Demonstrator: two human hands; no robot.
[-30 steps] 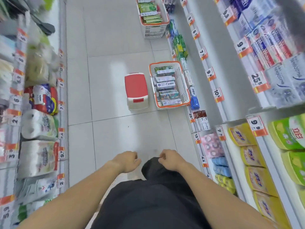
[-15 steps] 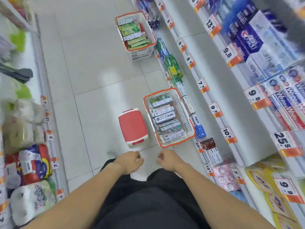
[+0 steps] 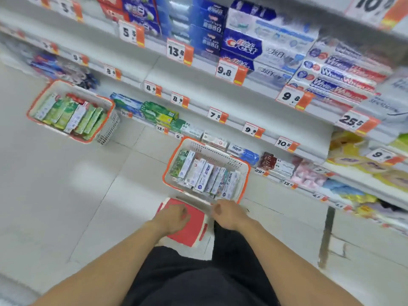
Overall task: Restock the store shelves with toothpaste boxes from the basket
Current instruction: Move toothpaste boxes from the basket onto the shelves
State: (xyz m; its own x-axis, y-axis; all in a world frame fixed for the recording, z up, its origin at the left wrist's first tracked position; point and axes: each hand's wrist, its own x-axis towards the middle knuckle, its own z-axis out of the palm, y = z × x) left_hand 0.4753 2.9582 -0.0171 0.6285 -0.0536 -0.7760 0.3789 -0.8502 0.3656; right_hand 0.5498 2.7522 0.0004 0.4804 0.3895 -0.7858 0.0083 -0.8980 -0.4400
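A white basket with an orange rim (image 3: 171, 160) stands on the floor against the bottom shelf, packed with upright toothpaste boxes (image 3: 205, 175). My left hand (image 3: 174, 214) and my right hand (image 3: 227, 214) hang side by side just short of it, fingers loosely curled and holding nothing. The left hand is over a red-topped stool (image 3: 187, 228). The right hand is near the basket's closest corner. Farther left a second orange-rimmed basket (image 3: 39, 96) holds mostly green toothpaste boxes (image 3: 72, 113).
White store shelves (image 3: 198, 100) with orange price tags run along the right. Blue and white toothpaste boxes (image 3: 242, 47) fill the upper shelves; green and blue ones (image 3: 159, 113) lie on the bottom shelf. Pale floor tiles (image 3: 66, 195) spread to the left.
The view has swung right toward the shelves and come closer to the near basket. Both hands now hang above the stool and the basket's edge, still holding nothing.
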